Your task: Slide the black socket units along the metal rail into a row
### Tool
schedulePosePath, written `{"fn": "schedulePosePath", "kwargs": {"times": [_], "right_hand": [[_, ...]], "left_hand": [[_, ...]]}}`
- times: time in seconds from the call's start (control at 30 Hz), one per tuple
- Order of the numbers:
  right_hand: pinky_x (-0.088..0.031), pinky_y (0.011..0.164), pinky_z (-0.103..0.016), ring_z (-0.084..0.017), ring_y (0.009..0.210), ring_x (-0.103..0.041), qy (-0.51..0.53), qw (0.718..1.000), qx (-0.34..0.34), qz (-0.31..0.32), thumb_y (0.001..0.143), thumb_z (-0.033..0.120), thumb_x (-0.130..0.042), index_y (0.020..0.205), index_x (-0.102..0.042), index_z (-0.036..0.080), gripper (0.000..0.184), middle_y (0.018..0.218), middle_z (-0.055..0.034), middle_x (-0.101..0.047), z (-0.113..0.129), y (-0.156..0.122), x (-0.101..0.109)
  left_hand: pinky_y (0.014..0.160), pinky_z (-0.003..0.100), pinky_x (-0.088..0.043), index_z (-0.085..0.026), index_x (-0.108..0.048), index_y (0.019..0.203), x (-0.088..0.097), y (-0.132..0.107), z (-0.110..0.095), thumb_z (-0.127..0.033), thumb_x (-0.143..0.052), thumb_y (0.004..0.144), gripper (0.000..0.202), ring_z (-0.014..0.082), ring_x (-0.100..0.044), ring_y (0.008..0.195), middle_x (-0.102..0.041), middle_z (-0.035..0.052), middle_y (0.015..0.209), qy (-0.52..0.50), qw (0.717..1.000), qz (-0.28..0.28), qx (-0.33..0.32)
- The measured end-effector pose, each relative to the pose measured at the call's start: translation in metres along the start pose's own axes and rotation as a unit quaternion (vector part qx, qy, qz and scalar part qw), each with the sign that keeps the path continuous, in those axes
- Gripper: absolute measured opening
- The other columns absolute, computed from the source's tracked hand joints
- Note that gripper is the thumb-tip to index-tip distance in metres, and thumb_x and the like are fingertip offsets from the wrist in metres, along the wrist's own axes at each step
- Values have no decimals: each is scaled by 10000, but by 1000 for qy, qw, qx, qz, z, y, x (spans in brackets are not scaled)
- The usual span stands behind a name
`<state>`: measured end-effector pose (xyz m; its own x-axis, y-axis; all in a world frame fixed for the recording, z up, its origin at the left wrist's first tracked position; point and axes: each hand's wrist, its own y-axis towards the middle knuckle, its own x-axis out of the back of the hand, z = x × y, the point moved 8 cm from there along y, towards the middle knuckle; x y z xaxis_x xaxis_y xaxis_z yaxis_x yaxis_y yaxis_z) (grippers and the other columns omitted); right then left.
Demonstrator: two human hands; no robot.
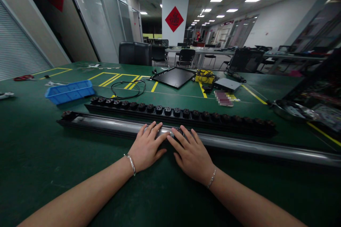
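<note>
A long dark channel (pixel 106 123) with a shiny metallic inside lies across the green table in front of me. My left hand (pixel 146 145) rests palm down at its near edge, fingers spread over the channel. Beside it, my right hand (pixel 191 150) also lies with fingers apart on the channel, the two index fingers almost meeting. Under the fingertips there is a small part whose kind I cannot make out. Just behind runs a black strip (pixel 160 110) with a row of several round black sockets. At the channel's left end sits one similar socket (pixel 66 114).
A blue plastic bin (pixel 70 91) stands left on the green table (pixel 112 191). Farther back are a black cable loop (pixel 128 90), a flat black panel (pixel 174 77), a yellow box (pixel 204 76) and a grey box (pixel 227 84). A metal bowl (pixel 286 110) sits right; red-handled scissors (pixel 23 77) lie far left.
</note>
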<state>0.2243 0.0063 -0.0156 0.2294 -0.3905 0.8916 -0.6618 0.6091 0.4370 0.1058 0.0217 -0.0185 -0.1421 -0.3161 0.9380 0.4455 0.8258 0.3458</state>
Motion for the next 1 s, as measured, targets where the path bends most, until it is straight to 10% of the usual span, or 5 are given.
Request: {"fn": "schedulePosePath", "kwargs": {"times": [0.5, 1.0], "right_hand": [[-243, 1051, -525, -348, 1147, -433, -112, 992, -52, 39, 836, 241, -487, 1148, -619, 97, 369, 1206, -138, -537, -8, 4, 15], [-174, 938, -695, -459, 1059, -468, -193, 955, -167, 151, 695, 305, -662, 869, -709, 152, 236, 940, -139, -612, -56, -27, 33]], "left_hand": [[1051, 529, -279, -284, -511, 1220, 3, 0, -1, -342, -576, 795, 434, 308, -325, 1310, -403, 104, 1407, 0, 1000, -4, -2], [1047, 496, -304, -182, -579, 1016, 1, 2, 0, -333, -554, 789, 274, 307, -332, 1312, -404, 131, 1410, 11, 1000, 0, 2]]}}
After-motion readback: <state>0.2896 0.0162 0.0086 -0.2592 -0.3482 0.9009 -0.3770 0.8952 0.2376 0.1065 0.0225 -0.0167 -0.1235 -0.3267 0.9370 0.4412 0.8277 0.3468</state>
